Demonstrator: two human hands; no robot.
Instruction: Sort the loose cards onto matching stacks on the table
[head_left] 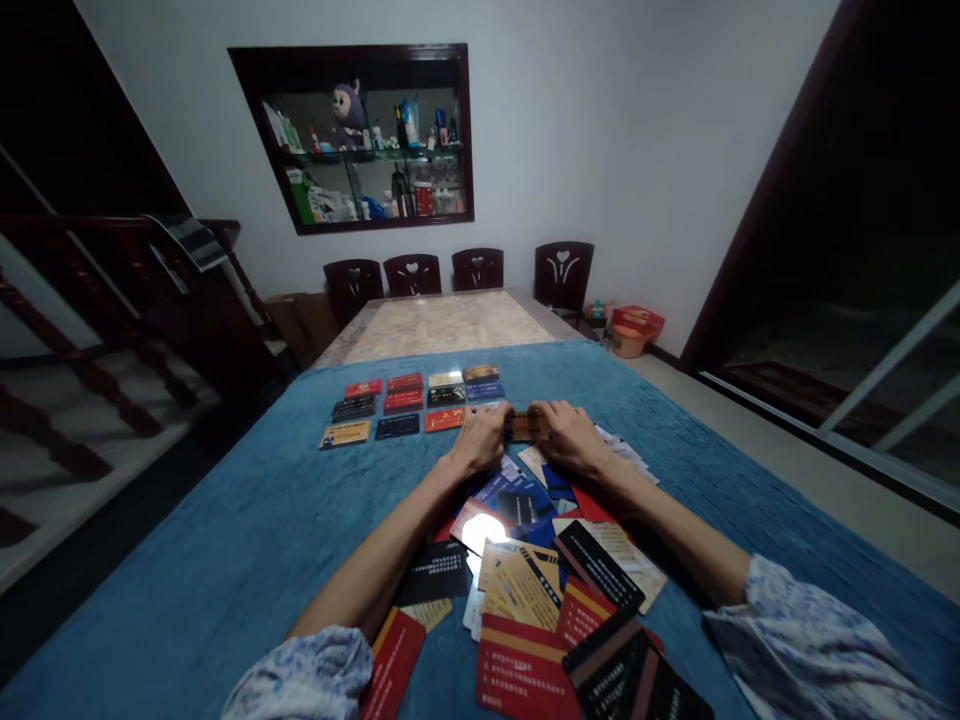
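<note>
Between my two hands is a black and gold card (528, 427). My left hand (482, 437) grips its left end and my right hand (568, 435) its right end, fingers closed. Left of my left hand, several cards lie in neat rows, among them a gold card (345, 434), a dark blue card (397, 426) and a red card (444, 420). Below my hands and between my forearms spreads a loose, overlapping pile, with a red card (517, 665), a black card (598, 565) and a gold card (523, 590). A bright glare covers part of the pile.
A blue cloth (247, 530) covers the near part of the table; its bare marble-like top (450, 325) shows beyond. Dark chairs (564, 275) stand at the far end. Further back are a wall shelf (382, 152), a railing on the left, and an orange basket (628, 340) on the floor.
</note>
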